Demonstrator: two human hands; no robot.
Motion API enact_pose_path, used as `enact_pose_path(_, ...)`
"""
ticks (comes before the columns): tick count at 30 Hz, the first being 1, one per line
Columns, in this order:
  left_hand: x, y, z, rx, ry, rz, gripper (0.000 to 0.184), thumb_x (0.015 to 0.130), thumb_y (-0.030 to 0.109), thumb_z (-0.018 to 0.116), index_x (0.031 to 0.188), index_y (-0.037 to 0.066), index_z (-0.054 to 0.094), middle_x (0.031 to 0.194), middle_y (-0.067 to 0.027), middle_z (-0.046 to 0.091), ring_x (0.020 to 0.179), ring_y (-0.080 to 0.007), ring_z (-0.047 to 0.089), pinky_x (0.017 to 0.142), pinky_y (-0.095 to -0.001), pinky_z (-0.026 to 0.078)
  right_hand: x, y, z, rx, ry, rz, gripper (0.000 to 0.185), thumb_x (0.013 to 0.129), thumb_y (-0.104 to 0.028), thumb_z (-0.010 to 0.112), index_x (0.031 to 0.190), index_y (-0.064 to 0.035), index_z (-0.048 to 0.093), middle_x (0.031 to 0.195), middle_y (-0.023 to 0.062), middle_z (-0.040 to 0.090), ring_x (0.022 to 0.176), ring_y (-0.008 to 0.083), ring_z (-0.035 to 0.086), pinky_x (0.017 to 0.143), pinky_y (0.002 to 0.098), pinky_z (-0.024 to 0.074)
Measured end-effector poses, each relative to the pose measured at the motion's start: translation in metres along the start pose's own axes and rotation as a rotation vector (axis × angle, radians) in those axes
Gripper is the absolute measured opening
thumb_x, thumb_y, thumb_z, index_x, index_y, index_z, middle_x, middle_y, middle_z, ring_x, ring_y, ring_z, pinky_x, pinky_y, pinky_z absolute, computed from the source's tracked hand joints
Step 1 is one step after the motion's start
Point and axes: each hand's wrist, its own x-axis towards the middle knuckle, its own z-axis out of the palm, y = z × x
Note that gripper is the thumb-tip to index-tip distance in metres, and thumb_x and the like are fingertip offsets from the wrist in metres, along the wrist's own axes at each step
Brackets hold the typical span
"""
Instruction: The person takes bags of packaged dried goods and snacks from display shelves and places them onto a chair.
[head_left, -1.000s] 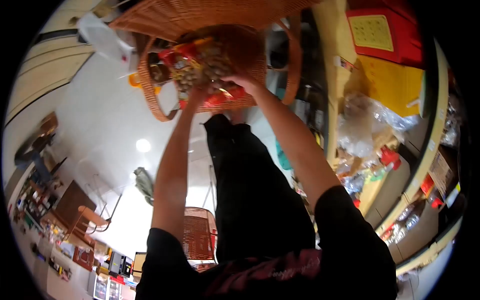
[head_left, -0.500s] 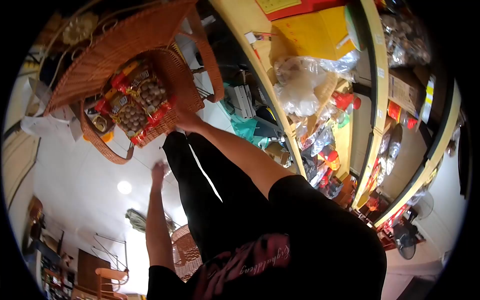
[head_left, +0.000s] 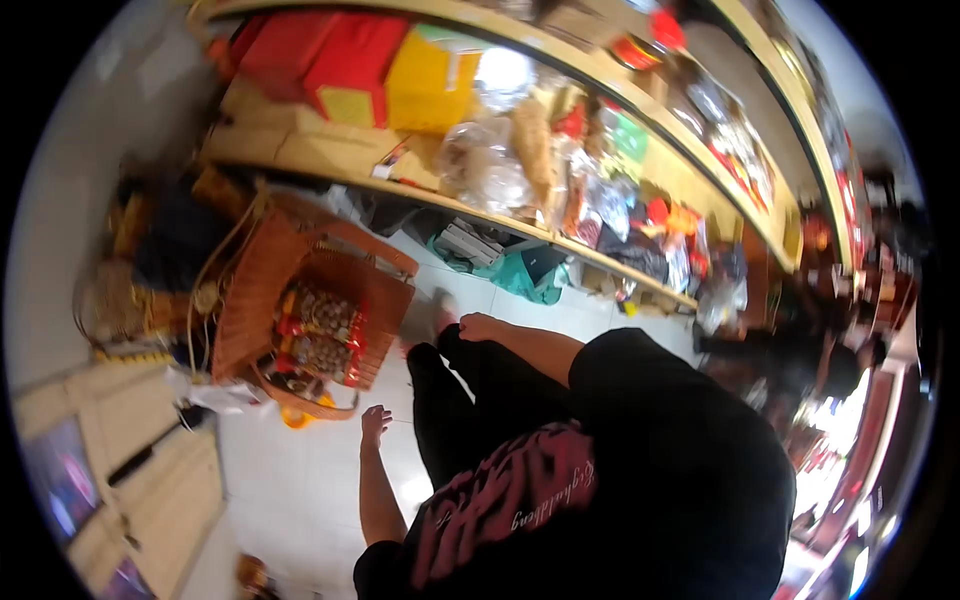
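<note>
My left hand [head_left: 375, 424] hangs over the tiled floor, just right of a brown wicker armchair [head_left: 250, 315]. Its fingers are loosely apart and nothing shows in them. My right hand [head_left: 482, 327] is beside my right knee, seen from the back, its fingers loosely bent and no object visible in it. On the chair's seat lie red-edged clear packets [head_left: 322, 312] of round brown fruit that look like dried longans. Both hands are apart from the chair and the packets.
A long wooden shelf [head_left: 290, 150] runs across the top, carrying red boxes [head_left: 345, 65], a yellow box [head_left: 430, 88] and plastic bags [head_left: 485, 165]. Below its edge are green bags [head_left: 535, 280]. A pale door [head_left: 160, 470] stands at lower left.
My right hand has come away from the packets on the chair, back toward my knee. The view has turned, bringing the door and more of the shelf into sight.
</note>
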Motion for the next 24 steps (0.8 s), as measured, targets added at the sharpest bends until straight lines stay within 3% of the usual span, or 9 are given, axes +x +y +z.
enact_pose_path(5, 0.0, 0.086, -0.038, 0.235, -0.003, 0.004, 0.04, 0.092, 0.042, 0.045, 0.12, 0.014, 0.052, 0.104, -0.0049, 0.067, 0.094, -0.0199, 0.063, 0.082, -0.0366, 0.044, -0.032, -0.01, 0.012, 0.256, 0.347, -0.194, 0.034, 0.077, -0.031, 0.055, 0.099, -0.0061, 0.063, 0.095, 0.0135, 0.065, 0.089, 0.0315, 0.063, 0.079, 0.04, 0.0488)
enact_pose_path(7, 0.007, 0.109, -0.043, 0.313, -0.016, 0.005, 0.044, 0.092, 0.043, 0.044, 0.123, 0.013, 0.05, 0.106, -0.0057, 0.066, 0.097, -0.0217, 0.062, 0.085, -0.0371, 0.044, -0.101, -0.026, -0.023, 0.47, 0.212, -0.108, 0.038, 0.079, -0.031, 0.057, 0.107, -0.006, 0.062, 0.092, 0.0114, 0.065, 0.082, 0.0246, 0.064, 0.076, 0.038, 0.0493)
enact_pose_path(11, -0.018, 0.165, -0.004, 0.375, -0.04, 0.052, 0.043, 0.092, 0.04, 0.044, 0.124, 0.011, 0.05, 0.111, -0.0095, 0.064, 0.101, -0.0247, 0.061, 0.092, -0.0406, 0.043, -0.16, 0.041, 0.01, 0.726, 0.457, -0.03, 0.036, 0.077, -0.032, 0.06, 0.103, -0.0072, 0.064, 0.094, 0.0147, 0.064, 0.082, 0.026, 0.065, 0.072, 0.0379, 0.0533)
enact_pose_path(13, -0.025, 0.182, 0.038, 0.421, -0.022, 0.127, 0.035, 0.092, 0.037, 0.046, 0.116, 0.012, 0.052, 0.106, -0.0083, 0.064, 0.091, -0.0224, 0.062, 0.083, -0.0383, 0.046, -0.177, 0.101, 0.052, 0.802, 0.617, 0.114, 0.029, 0.08, -0.028, 0.059, 0.099, -0.0068, 0.065, 0.099, 0.0145, 0.063, 0.08, 0.0283, 0.065, 0.07, 0.0382, 0.0549)
enact_pose_path(15, -0.037, 0.186, 0.081, 0.432, 0.036, 0.179, 0.026, 0.092, 0.034, 0.047, 0.107, 0.014, 0.055, 0.098, -0.0044, 0.067, 0.081, -0.0195, 0.063, 0.075, -0.0359, 0.047, -0.196, 0.173, 0.111, 0.506, 0.661, 0.229, 0.021, 0.078, -0.023, 0.061, 0.091, -0.0068, 0.067, 0.086, 0.0103, 0.067, 0.077, 0.0242, 0.066, 0.067, 0.035, 0.0553)
enact_pose_path(16, -0.035, 0.185, 0.101, 0.44, -0.011, 0.222, 0.027, 0.091, 0.032, 0.048, 0.11, 0.014, 0.054, 0.099, -0.0046, 0.066, 0.08, -0.0195, 0.064, 0.072, -0.0352, 0.047, -0.172, 0.237, 0.17, -0.167, 0.562, 0.185, 0.016, 0.077, -0.02, 0.059, 0.084, -0.0087, 0.068, 0.082, 0.0118, 0.067, 0.074, 0.0274, 0.066, 0.066, 0.0387, 0.0551)
enact_pose_path(18, -0.033, 0.176, 0.149, 0.327, -0.255, 0.209, 0.032, 0.09, 0.03, 0.05, 0.116, 0.012, 0.052, 0.102, -0.0053, 0.066, 0.077, -0.0198, 0.064, 0.067, -0.0345, 0.048, -0.26, 0.247, 0.187, 0.727, 0.457, 0.719, 0.022, 0.075, -0.024, 0.062, 0.082, -0.0036, 0.067, 0.079, 0.0157, 0.067, 0.067, 0.0286, 0.066, 0.062, 0.0408, 0.0555)
enact_pose_path(19, -0.035, 0.167, 0.164, 0.225, -0.438, 0.14, 0.035, 0.089, 0.029, 0.05, 0.119, 0.012, 0.05, 0.103, -0.0057, 0.066, 0.075, -0.0201, 0.065, 0.064, -0.0345, 0.049, -0.283, 0.263, 0.204, 1.031, 0.345, 0.775, 0.028, 0.076, -0.028, 0.062, 0.077, 0.0, 0.066, 0.078, 0.0173, 0.067, 0.065, 0.0274, 0.066, 0.056, 0.0391, 0.0558)
enact_pose_path(24, -0.04, 0.128, 0.258, 1.206, -0.122, 0.412, 0.026, 0.083, 0.025, 0.051, 0.093, 0.007, 0.066, 0.08, -0.009, 0.069, 0.067, -0.0224, 0.065, 0.056, -0.0357, 0.048, -0.37, 0.318, 0.298, 1.099, 0.47, 0.837, 0.027, 0.08, -0.027, 0.056, 0.082, -0.002, 0.066, 0.073, 0.0085, 0.068, 0.06, 0.0211, 0.068, 0.052, 0.0366, 0.0546)
